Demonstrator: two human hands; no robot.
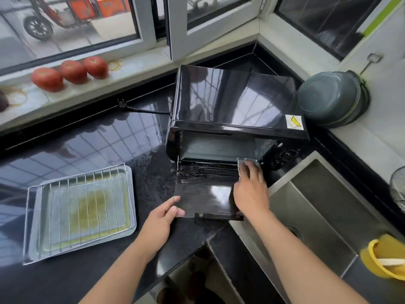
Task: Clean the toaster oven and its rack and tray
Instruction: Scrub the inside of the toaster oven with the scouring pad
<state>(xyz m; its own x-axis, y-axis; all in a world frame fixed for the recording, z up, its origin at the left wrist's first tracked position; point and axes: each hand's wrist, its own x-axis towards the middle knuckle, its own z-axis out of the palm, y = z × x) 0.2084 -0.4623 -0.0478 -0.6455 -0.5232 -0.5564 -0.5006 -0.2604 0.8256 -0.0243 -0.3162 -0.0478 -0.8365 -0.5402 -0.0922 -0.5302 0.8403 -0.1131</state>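
Observation:
A black toaster oven (234, 99) stands on the dark counter with its glass door (203, 189) folded down flat. My left hand (163, 216) grips the door's front left corner. My right hand (249, 189) presses a grey scouring pad (246, 162) onto the door's right side near the hinge. Wet streaks cover the door's far half. To the left lies the metal tray (32, 233) with a yellow-green greasy stain, and the wire rack (76, 200) rests on top of it.
A steel sink (328, 216) lies right of the oven, with a yellow container (381, 257) at its near right edge. Grey bowls (331, 97) stand stacked behind the sink. The oven's plug (122, 104) lies loose on the wet counter. Three tomatoes (72, 72) sit on the windowsill.

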